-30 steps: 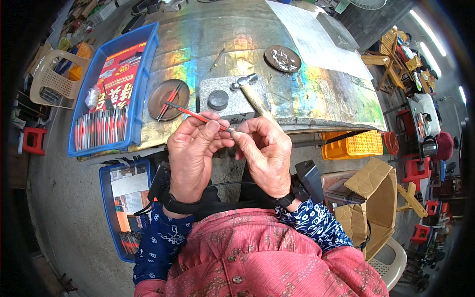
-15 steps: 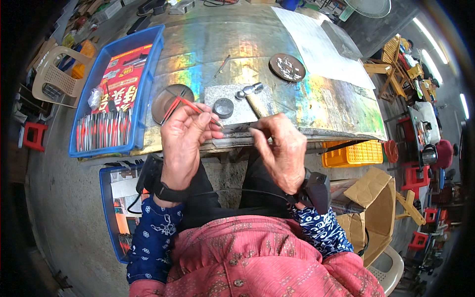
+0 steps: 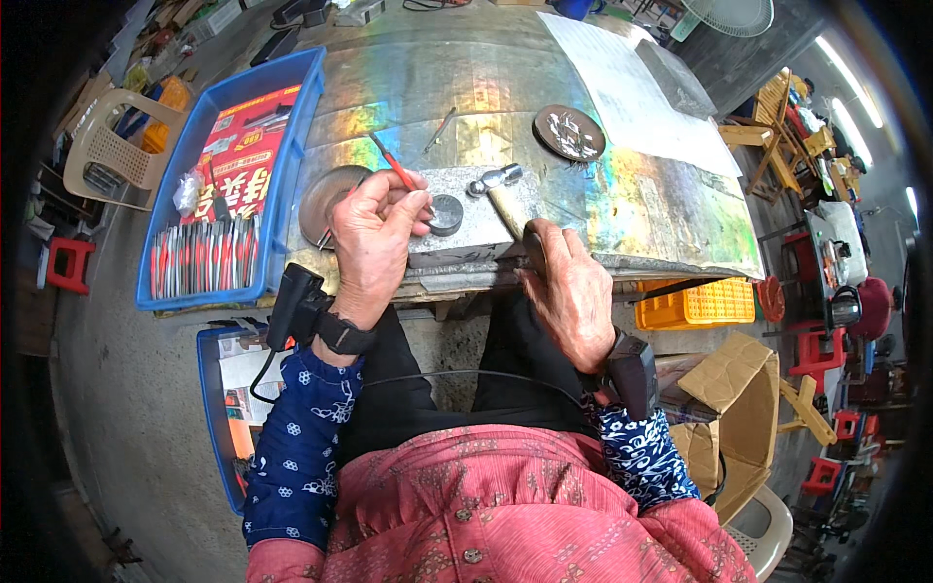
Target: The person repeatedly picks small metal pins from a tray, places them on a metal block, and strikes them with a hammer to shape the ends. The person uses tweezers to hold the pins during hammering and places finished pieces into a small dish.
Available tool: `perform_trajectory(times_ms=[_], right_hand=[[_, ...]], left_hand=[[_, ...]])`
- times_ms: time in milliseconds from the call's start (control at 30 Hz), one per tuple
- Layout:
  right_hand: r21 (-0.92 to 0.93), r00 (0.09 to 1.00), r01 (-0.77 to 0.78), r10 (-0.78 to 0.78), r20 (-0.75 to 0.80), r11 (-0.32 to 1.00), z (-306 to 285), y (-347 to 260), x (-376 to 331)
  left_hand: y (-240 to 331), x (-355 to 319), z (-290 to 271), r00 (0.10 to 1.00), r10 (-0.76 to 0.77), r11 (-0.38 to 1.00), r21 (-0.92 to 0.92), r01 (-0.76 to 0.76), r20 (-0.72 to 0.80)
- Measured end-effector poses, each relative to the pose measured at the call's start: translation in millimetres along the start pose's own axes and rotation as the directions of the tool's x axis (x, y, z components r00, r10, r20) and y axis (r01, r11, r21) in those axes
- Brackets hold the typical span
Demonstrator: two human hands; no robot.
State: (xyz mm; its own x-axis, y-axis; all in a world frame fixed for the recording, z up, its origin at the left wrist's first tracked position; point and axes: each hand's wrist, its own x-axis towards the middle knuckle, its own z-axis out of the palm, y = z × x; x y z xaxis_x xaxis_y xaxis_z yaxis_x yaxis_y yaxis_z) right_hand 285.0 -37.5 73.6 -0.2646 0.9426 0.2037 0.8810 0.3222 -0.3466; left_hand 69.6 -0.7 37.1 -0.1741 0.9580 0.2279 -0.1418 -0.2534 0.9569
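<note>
My left hand point(image 3: 374, 238) is closed: fingers pinch a thin red-handled tool point(image 3: 394, 162) and press down by the small round metal die point(image 3: 446, 214) on the grey steel block point(image 3: 466, 219). My right hand point(image 3: 569, 291) is wrapped shut around the wooden handle of the hammer point(image 3: 498, 183), its head resting on the block just right of the die. Block sits at the near edge of the shiny desk point(image 3: 641, 194). Blue tray point(image 3: 292, 107) of red-handled tools lies to my left.
</note>
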Motion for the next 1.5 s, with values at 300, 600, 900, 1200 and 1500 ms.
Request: perform_trajectory(times_ms=[300,600,900,1200,1500], right_hand=[[0.05,1.0,0.007,-0.008,0.004,0.999,3.6,3.5,-0.1],[0.058,1.0,0.022,-0.022,-0.011,0.998,5.9,6.6,-1.4],[-0.195,0.961,0.111,-0.156,-0.23,0.974,-3.6,0.5,8.5],[0.246,0.975,0.178,-0.138,-0.172,0.953,-93.7,-32.8,2.0],[0.234,0.931,0.336,-0.284,-0.228,0.912,-111.8,-54.8,10.4]], left_hand=[[0.1,0.9,3.0,1.0,-0.011,1.0,-0.013,0.011,-0.008],[2.9,-1.3,5.1,1.0,0.001,0.998,0.07,-0.001,-0.003],[14.9,-8.5,12.4,0.947,0.314,0.83,0.463,-0.31,0.07],[11.5,-8.6,15.2,0.94,0.338,0.807,0.497,-0.318,0.052],[9.9,-8.7,15.1,0.933,0.356,0.798,0.504,-0.33,0.048]])
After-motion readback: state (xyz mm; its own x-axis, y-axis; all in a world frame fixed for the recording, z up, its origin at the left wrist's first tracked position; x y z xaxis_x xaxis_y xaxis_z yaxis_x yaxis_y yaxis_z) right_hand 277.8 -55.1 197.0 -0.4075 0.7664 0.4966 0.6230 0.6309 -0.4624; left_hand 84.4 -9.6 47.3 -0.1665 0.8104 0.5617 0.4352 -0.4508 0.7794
